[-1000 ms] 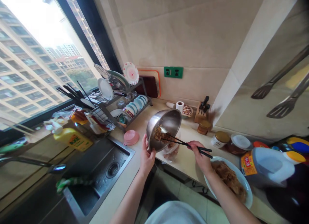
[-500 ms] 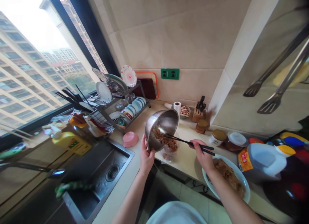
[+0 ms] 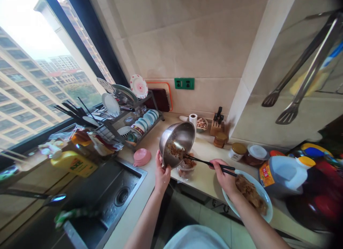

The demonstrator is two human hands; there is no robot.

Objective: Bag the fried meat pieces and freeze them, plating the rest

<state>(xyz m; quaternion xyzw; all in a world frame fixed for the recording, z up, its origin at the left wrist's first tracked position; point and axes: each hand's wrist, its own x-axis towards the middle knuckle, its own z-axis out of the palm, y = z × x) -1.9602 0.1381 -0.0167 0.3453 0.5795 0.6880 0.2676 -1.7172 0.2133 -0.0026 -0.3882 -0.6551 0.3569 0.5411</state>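
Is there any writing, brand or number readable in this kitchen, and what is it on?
"AXE": on the yellow bottle beside the sink.
Red and yellow label on the big oil jug: printed, too blurred to read.
Jar labels: too small to read.
Nothing else carries readable text.

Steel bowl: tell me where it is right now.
In the head view the steel bowl sits centre frame, tilted in the left hand above a clear bag on the counter, right of the sink.
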